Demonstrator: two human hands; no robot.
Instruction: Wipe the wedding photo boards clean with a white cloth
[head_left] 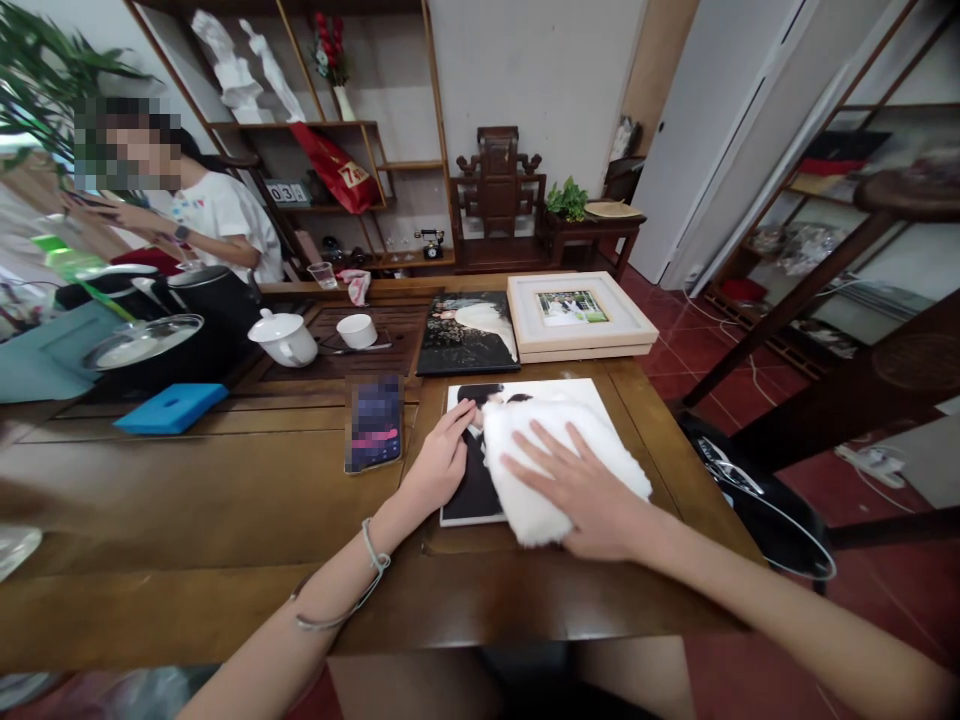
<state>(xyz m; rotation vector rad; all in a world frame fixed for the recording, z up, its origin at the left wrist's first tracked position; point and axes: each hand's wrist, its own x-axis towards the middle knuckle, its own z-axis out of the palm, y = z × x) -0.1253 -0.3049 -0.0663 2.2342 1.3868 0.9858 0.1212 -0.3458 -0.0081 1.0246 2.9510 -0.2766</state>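
A photo print on a white board (469, 490) lies flat on the wooden table (225, 500) in front of me. My right hand (577, 490) lies flat, fingers spread, on a white fluffy cloth (559, 440) that covers much of the print. My left hand (442, 455) rests on the print's left edge, fingers stretched out and holding it down. A phone (373, 422) lies just left of my left hand.
Behind the print lie a dark photo print (469, 335) and a white framed picture (577, 315). A teapot (285, 338), cup (357, 330), kettle and blue pad (171, 408) stand at left. Another person (202, 215) sits beyond the table. Shelves and a chair line the back.
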